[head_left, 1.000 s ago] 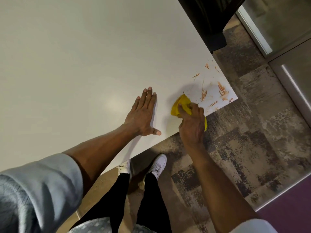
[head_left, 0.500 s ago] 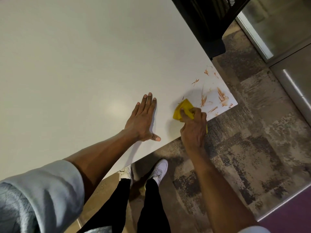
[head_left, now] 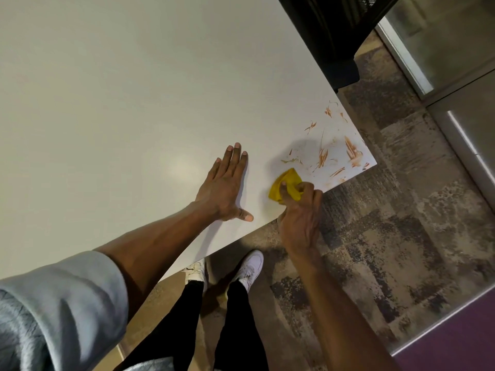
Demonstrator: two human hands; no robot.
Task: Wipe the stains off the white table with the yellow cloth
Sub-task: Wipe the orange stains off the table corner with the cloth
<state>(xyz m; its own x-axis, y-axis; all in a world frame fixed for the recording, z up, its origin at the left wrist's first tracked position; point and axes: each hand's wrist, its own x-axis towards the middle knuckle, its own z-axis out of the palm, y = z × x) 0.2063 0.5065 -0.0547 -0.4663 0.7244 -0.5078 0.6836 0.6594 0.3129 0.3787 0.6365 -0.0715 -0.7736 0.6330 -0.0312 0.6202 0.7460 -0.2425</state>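
The cloth point(head_left: 285, 187) is held bunched in the right hand point(head_left: 300, 220), whose fingers are curled round it. It is set on the table point(head_left: 134, 103) at the near edge, just beside the stains point(head_left: 324, 153). The left hand point(head_left: 225, 186) is laid flat on the table with fingers straight, and nothing is held in it. Orange-brown streaks are spread across the near right corner, so the wiping is judged barely begun. How much cloth meets the surface cannot quite be told, as it is partly covered by the hand. Next, the cloth would need to be pushed over the streaks toward the corner, with firm pressure kept short of the edge.
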